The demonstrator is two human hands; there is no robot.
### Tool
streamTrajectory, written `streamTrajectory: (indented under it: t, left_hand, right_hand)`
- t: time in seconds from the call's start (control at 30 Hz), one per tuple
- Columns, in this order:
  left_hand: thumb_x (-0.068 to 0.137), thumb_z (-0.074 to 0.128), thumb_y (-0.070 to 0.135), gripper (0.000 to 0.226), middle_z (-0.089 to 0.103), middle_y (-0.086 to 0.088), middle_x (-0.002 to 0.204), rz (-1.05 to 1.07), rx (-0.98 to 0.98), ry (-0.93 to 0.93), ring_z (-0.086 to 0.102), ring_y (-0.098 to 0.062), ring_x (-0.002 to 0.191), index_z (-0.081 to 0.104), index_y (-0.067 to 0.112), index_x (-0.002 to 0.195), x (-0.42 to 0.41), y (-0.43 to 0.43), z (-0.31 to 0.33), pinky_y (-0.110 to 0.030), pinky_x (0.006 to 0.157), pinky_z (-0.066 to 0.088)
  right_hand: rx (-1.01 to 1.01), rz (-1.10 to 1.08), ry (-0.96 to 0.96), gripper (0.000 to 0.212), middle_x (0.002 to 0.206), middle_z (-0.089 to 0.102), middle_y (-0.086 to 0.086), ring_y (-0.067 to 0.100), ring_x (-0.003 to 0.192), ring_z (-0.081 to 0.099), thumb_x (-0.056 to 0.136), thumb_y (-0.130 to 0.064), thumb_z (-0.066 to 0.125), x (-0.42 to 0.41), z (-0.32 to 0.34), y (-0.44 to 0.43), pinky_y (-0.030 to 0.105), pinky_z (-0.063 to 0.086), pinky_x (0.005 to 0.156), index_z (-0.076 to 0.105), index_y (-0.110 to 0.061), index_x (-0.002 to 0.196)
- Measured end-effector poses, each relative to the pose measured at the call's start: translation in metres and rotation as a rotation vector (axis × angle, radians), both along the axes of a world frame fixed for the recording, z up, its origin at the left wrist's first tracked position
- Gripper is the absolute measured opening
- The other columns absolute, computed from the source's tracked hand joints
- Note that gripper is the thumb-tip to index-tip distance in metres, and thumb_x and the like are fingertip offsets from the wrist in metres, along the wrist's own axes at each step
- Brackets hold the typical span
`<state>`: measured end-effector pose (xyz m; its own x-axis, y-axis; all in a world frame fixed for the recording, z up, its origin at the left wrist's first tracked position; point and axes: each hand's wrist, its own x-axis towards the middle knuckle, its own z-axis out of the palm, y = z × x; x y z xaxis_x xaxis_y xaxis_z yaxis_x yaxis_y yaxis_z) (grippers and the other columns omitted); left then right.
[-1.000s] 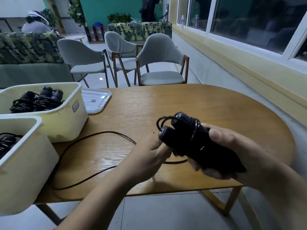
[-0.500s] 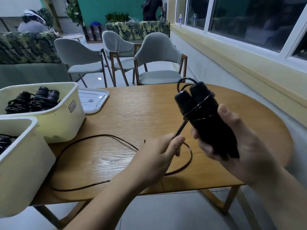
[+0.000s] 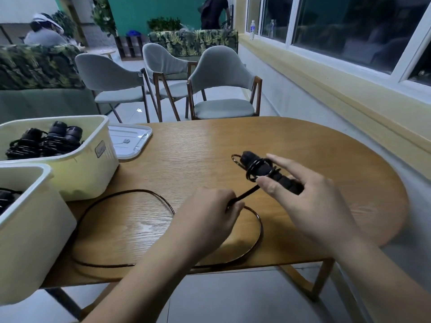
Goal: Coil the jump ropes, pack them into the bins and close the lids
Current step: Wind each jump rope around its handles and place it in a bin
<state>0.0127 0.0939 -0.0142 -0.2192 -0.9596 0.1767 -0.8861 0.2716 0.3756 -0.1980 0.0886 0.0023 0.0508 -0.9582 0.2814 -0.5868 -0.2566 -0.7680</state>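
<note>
The right hand (image 3: pixel 310 201) is clamped on the paired black handles (image 3: pixel 270 174), thumb beneath and fingers over the top, with the forefinger laid nearly straight along them. The handles' long axis runs from the palm up and away to the left, so their free ends stick out beyond the fingertips, above the table (image 3: pixel 210 145). A few turns of cord already cross that axis just ahead of the thumb.

From the lowest turn the cord (image 3: pixel 247 194) leaves the grip down and to the left, in a short taut run to the left hand (image 3: pixel 210 210), which pinches it between thumb and curled fingers. That hand sits just beside and below the right, on the near side of the handles. It is the nearer hand to the slack, and I judge it to be the one that leads the next turn.

Behind the pinch, the slack (image 3: pixel 256 231) lies loose on the table. It bows out beneath the right hand, runs left along the near edge and arcs back up towards the bins. Each coming turn has to cross the handles at right angles, and much of the cord looks unwound.

Well off to the left of both hands stand two open bins, the far one (image 3: pixel 93 169) holding coiled ropes (image 3: pixel 44 143), the near one (image 3: pixel 35 229) only partly in view. A lid (image 3: pixel 130 141) lies flat beside the far bin.
</note>
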Motion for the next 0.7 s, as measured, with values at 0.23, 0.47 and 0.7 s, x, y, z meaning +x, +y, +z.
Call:
streamTrajectory:
  t: [0.23, 0.47, 0.7]
  left_hand:
    - [0.103, 0.060, 0.051, 0.026, 0.068, 0.008, 0.084, -0.057, -0.102, -0.119, 0.061, -0.016, 0.079, 0.071, 0.028, 0.106, 0.009, -0.003, -0.001, -0.035, 0.064, 0.046]
    - [0.078, 0.084, 0.059, 0.039, 0.049, 0.017, 0.065, -0.333, -0.185, 0.065, 0.046, -0.007, 0.060, 0.060, 0.029, 0.080, 0.023, -0.001, 0.008, -0.022, 0.051, 0.032]
    - [0.063, 0.099, 0.048, 0.052, 0.040, 0.015, 0.055, -0.437, -0.111, 0.314, 0.039, -0.004, 0.051, 0.056, 0.018, 0.068, 0.021, 0.013, 0.024, -0.013, 0.050, 0.024]
  right_hand:
    - [0.274, 0.098, 0.268, 0.048, 0.107, 0.073, -0.030, -0.008, 0.087, 0.062, 0.085, -0.073, 0.072, -0.003, 0.001, -0.011, 0.011, 0.042, 0.070, 0.067, -0.061, 0.131]
    - [0.688, 0.497, 0.071, 0.033, 0.090, 0.077, 0.012, 0.020, 0.066, 0.056, 0.094, -0.061, 0.072, -0.039, 0.027, -0.014, 0.029, 0.035, 0.055, 0.076, -0.051, 0.125]
    - [0.819, 0.778, 0.018, 0.048, 0.099, 0.077, 0.019, 0.028, 0.070, 0.054, 0.098, -0.053, 0.066, -0.047, 0.024, -0.017, 0.034, 0.032, 0.057, 0.072, -0.027, 0.138]
